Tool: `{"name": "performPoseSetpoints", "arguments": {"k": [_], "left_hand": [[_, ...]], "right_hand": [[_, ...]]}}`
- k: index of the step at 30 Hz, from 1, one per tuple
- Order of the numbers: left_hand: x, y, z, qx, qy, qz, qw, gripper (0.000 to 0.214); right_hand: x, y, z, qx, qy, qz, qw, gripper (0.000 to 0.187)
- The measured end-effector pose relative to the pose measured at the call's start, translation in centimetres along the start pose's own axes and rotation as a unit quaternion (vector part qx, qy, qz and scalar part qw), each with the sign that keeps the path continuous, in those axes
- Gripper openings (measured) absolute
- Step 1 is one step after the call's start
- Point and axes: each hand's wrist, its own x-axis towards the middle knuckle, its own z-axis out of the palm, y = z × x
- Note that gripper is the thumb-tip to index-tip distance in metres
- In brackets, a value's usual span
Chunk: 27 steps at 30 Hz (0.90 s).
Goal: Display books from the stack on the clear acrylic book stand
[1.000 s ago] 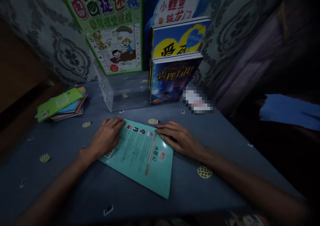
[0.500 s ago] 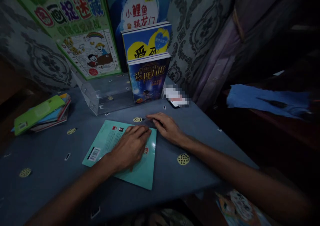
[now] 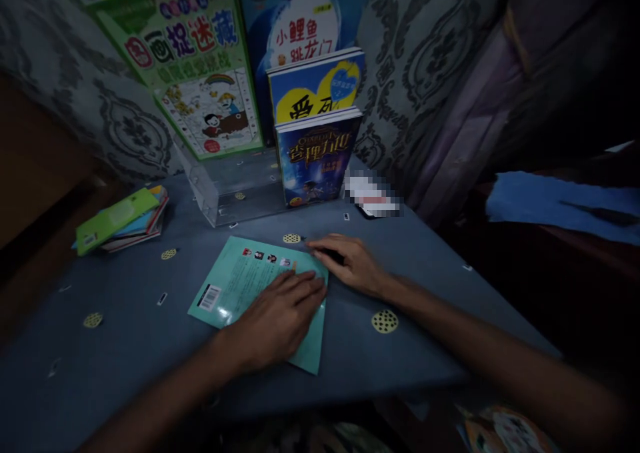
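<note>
A teal book [image 3: 235,276] lies on the table with its back cover up, showing a barcode and small pictures. My left hand [image 3: 283,316] rests flat across its right part, fingers stretched out and covering some of the print. At the book's upper right corner is my right hand [image 3: 353,259], on its side with the fingers loosely bent. Its thumb is a little apart from the index finger and close to the top edge. Whether those fingertips touch the book I cannot tell.
A clear plastic stand [image 3: 203,189] holds upright books, among them a green one [image 3: 200,73] and a dark blue one [image 3: 315,163]. Left lies a stack of thin books [image 3: 123,219]. A blurred-out phone-like object [image 3: 374,196] lies beside the stand. Patterned tablecloth [image 3: 425,373] covers the table.
The view has shifted left, so things appear further right. My left hand has slid down the book, uncovering more pictures. My right hand has come closer over the corner, its fingers more bent.
</note>
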Motion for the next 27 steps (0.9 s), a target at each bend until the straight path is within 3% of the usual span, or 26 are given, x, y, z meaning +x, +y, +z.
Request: {"name": "performPoseSetpoints", "arguments": {"k": [7, 15, 21, 27], "left_hand": [[-6.1, 1.1, -0.6, 0.007, -0.006, -0.014, 1.000, 0.045], [-12.2, -2.8, -1.8, 0.129, 0.031, -0.070, 0.989, 0.048], [-12.8, -5.9, -2.2, 0.214, 0.009, -0.063, 0.975, 0.057], [-12.5, -6.2, -2.0, 0.268, 0.006, 0.002, 0.964, 0.052]], "right_hand": [[0.0, 0.0, 0.1, -0.017, 0.000, -0.040, 0.999, 0.025], [0.0, -0.4, 0.1, -0.030, -0.023, -0.054, 0.998, 0.026], [0.0, -0.7, 0.2, -0.038, -0.031, -0.065, 0.997, 0.025], [0.0, -1.0, 0.3, -0.030, -0.028, -0.055, 0.998, 0.024]]}}
